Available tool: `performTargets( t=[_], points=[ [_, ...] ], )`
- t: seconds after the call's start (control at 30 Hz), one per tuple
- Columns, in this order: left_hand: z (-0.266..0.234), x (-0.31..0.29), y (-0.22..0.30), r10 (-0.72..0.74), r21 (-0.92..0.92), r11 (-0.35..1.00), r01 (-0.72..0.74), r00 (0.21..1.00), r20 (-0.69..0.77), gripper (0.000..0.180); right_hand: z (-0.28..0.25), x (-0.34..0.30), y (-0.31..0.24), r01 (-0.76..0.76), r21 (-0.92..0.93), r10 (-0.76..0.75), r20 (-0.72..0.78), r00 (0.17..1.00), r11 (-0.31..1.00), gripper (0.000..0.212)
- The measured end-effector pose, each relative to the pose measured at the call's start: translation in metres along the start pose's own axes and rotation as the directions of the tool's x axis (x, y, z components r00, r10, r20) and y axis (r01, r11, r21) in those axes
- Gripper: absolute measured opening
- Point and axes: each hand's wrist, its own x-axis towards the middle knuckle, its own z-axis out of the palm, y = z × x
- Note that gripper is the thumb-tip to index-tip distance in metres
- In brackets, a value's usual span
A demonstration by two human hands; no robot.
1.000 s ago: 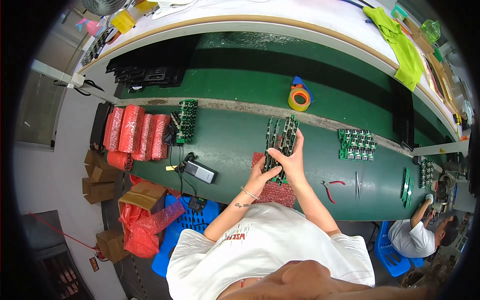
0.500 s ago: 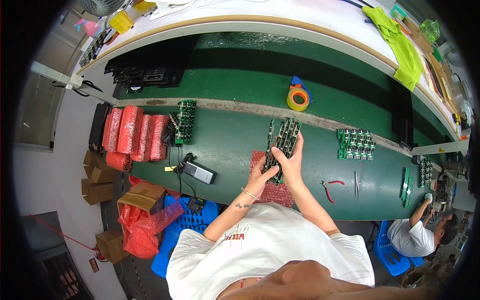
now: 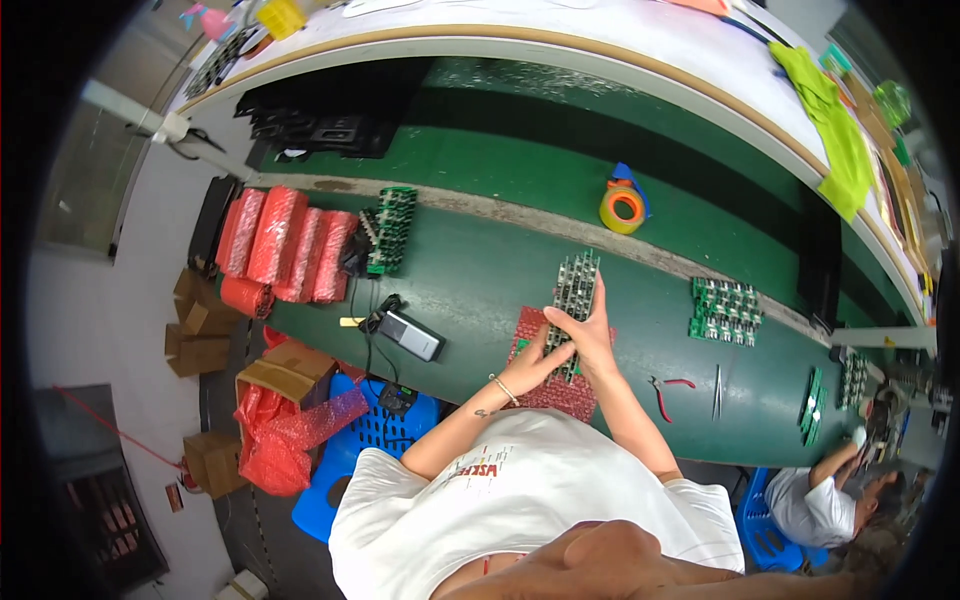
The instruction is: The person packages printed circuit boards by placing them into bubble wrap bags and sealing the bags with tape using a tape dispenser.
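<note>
A stack of narrow green circuit boards, set with rows of dark and silvery parts, stands between my two hands above the green table. My left hand grips its lower end from the left. From the right, my right hand wraps the stack, its thumb lying across the boards. Below the hands, a sheet of red bubble wrap lies on the table. A bit of green shows on the wrap beside my left hand; what it belongs to is partly hidden.
Red bubble-wrapped bundles and more circuit boards sit at the left, near a grey-black device. Rightward lie red-handled cutters, tweezers and another board group. A tape roll stands behind. A co-worker sits far right.
The board that stood apart on the left now sits together with the others in one stack. My hands have drawn closer together around it. The whole view has shifted slightly.
</note>
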Motion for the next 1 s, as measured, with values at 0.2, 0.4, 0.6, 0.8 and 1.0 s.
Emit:
performTargets(
  t=[0.2,0.4,0.6,0.8,1.0],
  points=[
    [-0.118,0.013,0.013,0.002,0.365,0.931,-0.025,0.998,0.062,0.057,-0.005,0.022,0.007,-0.201,0.246,0.212,-0.017,0.977,0.948,0.05],
    [-0.328,0.031,-0.035,0.334,0.569,0.745,0.35,0.542,-0.771,0.061,-0.009,0.03,0.006,-0.221,0.256,0.237,-0.034,0.971,0.941,0.053],
    [-0.369,0.102,-0.017,-0.044,0.519,0.301,0.8,0.555,-0.831,0.076,-0.008,0.027,0.004,-0.19,0.221,0.213,-0.085,0.973,0.957,0.046],
    [-0.412,0.115,-0.067,-0.279,0.281,0.55,0.787,0.49,-0.826,0.079,-0.024,0.017,0.017,-0.238,0.208,0.26,-0.087,0.962,0.949,0.048],
    [-0.409,0.109,-0.067,-0.098,0.138,0.93,0.342,0.591,-0.801,0.081,-0.041,0.022,0.021,-0.288,0.25,0.32,-0.099,0.942,0.924,0.059]
  ],
)
